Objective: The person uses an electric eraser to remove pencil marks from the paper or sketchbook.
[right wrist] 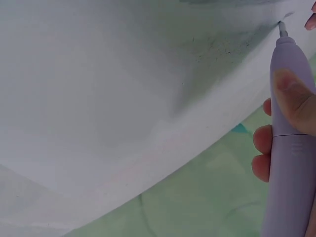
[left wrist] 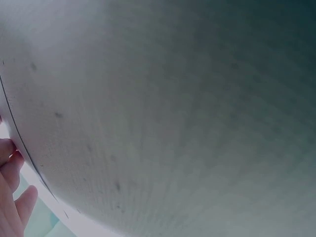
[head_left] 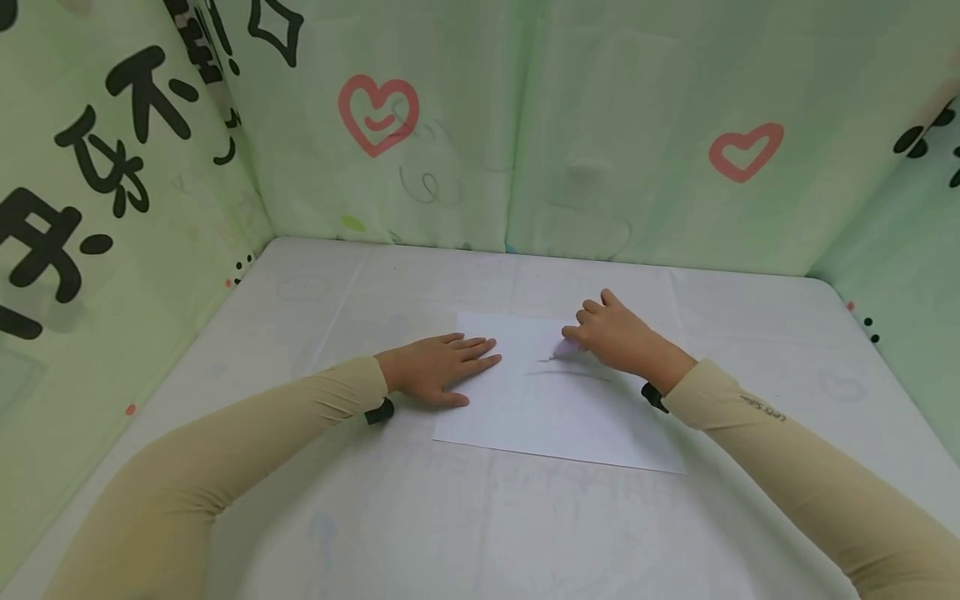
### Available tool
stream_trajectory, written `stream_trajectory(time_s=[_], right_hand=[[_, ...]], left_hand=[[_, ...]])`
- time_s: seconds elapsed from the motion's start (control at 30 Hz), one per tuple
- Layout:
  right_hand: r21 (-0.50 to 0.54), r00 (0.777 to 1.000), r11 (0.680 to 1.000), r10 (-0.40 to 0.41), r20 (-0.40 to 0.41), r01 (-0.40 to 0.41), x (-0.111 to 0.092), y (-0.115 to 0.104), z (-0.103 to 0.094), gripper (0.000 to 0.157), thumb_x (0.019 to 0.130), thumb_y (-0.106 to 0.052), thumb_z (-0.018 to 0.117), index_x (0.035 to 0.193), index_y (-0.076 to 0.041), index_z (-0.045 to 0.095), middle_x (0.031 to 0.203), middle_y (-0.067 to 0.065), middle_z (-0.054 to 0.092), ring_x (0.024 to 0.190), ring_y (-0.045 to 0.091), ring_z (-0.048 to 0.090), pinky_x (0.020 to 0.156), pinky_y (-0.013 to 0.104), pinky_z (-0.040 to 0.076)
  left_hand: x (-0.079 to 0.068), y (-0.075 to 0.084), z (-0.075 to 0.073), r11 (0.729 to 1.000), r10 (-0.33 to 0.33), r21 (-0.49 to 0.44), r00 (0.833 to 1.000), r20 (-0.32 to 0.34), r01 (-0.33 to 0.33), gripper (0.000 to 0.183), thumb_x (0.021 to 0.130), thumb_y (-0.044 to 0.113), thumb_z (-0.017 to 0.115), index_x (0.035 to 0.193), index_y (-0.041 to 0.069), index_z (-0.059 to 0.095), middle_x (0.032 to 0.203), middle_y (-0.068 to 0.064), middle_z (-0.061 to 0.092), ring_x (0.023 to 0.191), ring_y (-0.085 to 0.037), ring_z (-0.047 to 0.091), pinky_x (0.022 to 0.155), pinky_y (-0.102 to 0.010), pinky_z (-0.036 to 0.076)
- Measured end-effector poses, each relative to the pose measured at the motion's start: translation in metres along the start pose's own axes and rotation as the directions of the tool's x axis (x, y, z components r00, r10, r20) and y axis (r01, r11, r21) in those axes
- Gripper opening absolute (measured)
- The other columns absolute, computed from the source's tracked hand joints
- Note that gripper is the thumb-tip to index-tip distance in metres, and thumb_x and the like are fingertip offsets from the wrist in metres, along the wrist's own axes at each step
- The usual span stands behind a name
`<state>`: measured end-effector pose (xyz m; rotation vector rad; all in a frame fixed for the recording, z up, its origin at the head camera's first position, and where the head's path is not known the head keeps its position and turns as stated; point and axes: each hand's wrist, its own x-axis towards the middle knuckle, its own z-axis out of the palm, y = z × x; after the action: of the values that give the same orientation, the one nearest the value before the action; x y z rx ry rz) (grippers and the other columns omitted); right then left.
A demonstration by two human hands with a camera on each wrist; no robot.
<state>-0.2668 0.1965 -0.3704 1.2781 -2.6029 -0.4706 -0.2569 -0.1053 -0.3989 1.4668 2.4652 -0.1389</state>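
A sheet of white paper [head_left: 525,425] lies on the table. My left hand [head_left: 442,367] rests on its left edge with straight, spread fingers; in the left wrist view only some fingertips [left wrist: 24,202] show at the lower left. My right hand [head_left: 622,337] holds a lilac pen-shaped electric eraser [right wrist: 286,182], thumb along the front and fingers curled behind it. Its narrow metal tip [right wrist: 282,29] is right at the paper beside a short grey mark. Faint grey strokes [head_left: 570,373] run across the upper middle of the sheet. A dark smear [right wrist: 232,2] shows at the top of the right wrist view.
A white cloth [head_left: 360,508] covers the table. Green curtains [head_left: 465,192] with printed hearts and black characters stand along the back and both sides. Small dark specks [right wrist: 222,52] lie near the eraser's tip. Black bands sit at both wrists.
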Motion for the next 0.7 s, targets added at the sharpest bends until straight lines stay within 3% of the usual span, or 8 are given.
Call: stream_trajectory(time_s=[0.17, 0.7], right_hand=[[0.023, 1.000, 0.999, -0.026, 0.002, 0.025, 0.0009, -0.0011, -0.0005, 0.022, 0.074, -0.016, 0.077, 0.093, -0.015, 0.067, 0.079, 0.006, 0.064, 0.074, 0.022, 0.052, 0.070, 0.038, 0.036], [0.017, 1.000, 1.000, -0.005, -0.003, 0.005, 0.0001, 0.0021, 0.0017, 0.021, 0.074, -0.015, 0.077, 0.092, -0.016, 0.066, 0.076, 0.006, 0.062, 0.072, 0.021, 0.050, 0.070, 0.037, 0.033]], left_hand=[[0.0008, -0.0010, 0.0007, 1.000, 0.003, 0.002, 1.000, -0.003, -0.003, 0.072, 0.096, 0.049, 0.040, 0.152, 0.014, 0.011, 0.159, -0.009, 0.010, 0.147, -0.023, 0.013, 0.120, -0.043, 0.013], [-0.0001, -0.0010, 0.0005, 1.000, 0.005, 0.013, 1.000, 0.001, -0.005, 0.072, 0.096, 0.049, 0.039, 0.152, 0.012, 0.012, 0.159, -0.010, 0.010, 0.147, -0.023, 0.013, 0.120, -0.043, 0.014]])
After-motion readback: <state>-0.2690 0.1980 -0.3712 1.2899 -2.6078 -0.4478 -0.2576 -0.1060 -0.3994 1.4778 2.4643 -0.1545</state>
